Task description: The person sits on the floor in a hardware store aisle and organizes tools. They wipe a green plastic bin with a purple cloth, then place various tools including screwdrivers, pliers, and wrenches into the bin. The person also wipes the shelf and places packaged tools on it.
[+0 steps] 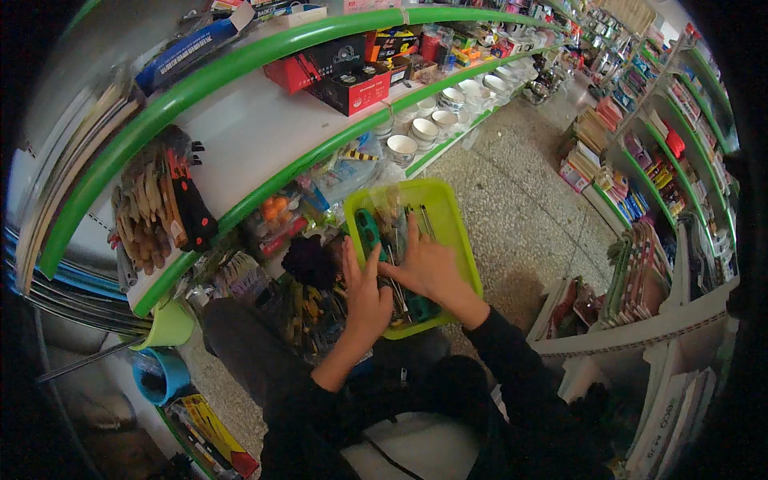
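You are in a shop aisle with a speckled floor [512, 172]. On your left, a white shelf [240, 128] edged in green carries red and black boxes [352, 88], and stacks of white bowls [424, 128] stand farther along, lower down. More stocked racks [668, 152] line your right, and a blue bucket [162, 376] stands at lower left beside a light-green bin [170, 326].

The yellow-green basket [468, 260] is in front of you, just beyond your knees, with a green-handled tool [367, 230] and other slim tools inside. Both your hands are over it: your left hand [366, 302] at its left side, fingers spread, and your right hand [434, 270] above the middle, index finger extended and thumb out toward the left. Their tips are close together; you cannot tell whether they touch. To the basket's left lies a dark, bunched item [310, 261] among packaged goods.
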`<state>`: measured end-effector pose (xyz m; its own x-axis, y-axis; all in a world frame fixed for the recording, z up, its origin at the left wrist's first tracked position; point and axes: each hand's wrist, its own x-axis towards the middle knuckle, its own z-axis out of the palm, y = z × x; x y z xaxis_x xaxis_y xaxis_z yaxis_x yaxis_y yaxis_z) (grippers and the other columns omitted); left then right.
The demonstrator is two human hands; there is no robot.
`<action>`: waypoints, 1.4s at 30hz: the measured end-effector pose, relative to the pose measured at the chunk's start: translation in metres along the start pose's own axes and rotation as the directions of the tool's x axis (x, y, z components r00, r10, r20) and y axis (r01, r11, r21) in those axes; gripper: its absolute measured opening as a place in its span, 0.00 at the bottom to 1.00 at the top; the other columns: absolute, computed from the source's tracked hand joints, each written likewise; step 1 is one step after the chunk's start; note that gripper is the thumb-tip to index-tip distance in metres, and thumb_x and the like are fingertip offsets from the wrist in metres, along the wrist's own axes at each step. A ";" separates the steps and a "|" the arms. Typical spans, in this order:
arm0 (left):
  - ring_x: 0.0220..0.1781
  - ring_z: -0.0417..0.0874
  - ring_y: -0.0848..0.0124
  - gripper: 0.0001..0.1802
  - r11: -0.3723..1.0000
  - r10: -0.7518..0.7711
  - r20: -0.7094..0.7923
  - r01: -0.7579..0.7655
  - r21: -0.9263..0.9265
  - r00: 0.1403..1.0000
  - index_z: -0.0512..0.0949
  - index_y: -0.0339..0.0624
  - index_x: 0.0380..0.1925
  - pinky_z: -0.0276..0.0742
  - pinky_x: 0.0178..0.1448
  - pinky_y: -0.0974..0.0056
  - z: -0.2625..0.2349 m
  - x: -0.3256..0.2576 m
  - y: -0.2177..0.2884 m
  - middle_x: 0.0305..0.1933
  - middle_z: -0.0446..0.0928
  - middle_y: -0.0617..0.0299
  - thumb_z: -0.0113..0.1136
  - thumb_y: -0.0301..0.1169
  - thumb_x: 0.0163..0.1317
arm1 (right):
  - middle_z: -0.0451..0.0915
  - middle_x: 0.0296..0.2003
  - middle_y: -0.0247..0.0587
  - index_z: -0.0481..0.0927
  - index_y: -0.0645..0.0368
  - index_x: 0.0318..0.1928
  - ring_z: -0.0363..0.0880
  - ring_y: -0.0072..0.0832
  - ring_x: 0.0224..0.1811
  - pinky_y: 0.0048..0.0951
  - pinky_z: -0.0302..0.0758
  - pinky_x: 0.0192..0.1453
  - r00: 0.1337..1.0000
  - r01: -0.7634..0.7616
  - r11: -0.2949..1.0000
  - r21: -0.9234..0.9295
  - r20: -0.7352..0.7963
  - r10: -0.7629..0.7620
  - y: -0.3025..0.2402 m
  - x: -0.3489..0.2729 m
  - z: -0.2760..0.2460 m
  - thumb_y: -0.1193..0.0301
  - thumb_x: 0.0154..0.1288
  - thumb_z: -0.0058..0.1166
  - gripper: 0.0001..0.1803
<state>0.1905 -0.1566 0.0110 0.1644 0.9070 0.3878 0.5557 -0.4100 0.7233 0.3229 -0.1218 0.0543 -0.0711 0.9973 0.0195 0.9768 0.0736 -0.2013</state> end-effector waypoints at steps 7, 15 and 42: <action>0.70 0.36 0.45 0.36 0.985 -0.050 -0.082 0.036 -0.168 0.995 0.54 0.34 0.60 0.39 0.69 0.48 -0.001 -0.001 0.007 0.68 0.37 0.38 0.44 0.17 0.46 | 0.76 0.32 0.60 0.62 0.75 0.53 0.79 0.46 0.34 0.38 0.76 0.37 0.999 -0.049 0.991 0.122 -0.011 0.051 0.011 0.016 0.018 0.38 0.37 0.58 0.54; 0.70 0.37 0.46 0.34 0.990 0.004 -0.053 0.004 0.142 0.999 0.57 0.31 0.58 0.37 0.69 0.47 -0.010 -0.003 0.010 0.68 0.41 0.41 0.45 0.18 0.45 | 0.78 0.28 0.56 0.76 0.71 0.33 0.80 0.43 0.31 0.37 0.75 0.35 0.983 -0.163 0.907 0.389 0.145 0.114 0.021 0.021 0.018 0.47 0.37 0.61 0.35; 0.54 0.70 0.53 0.25 0.733 0.222 0.200 -0.298 0.612 0.955 0.76 0.26 0.37 0.42 0.70 0.49 -0.004 0.009 0.020 0.40 0.74 0.44 0.53 0.42 0.54 | 0.76 0.31 0.36 0.73 0.66 0.42 0.74 0.23 0.32 0.25 0.72 0.34 0.974 -0.204 0.501 0.841 0.227 0.014 0.050 0.001 -0.020 0.75 0.47 0.56 0.19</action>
<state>0.1995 -0.1564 0.0312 0.4428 0.7942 0.4162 0.8567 -0.5117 0.0650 0.3757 -0.1177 0.0641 -0.1012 0.9732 -0.2063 0.3337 -0.1622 -0.9286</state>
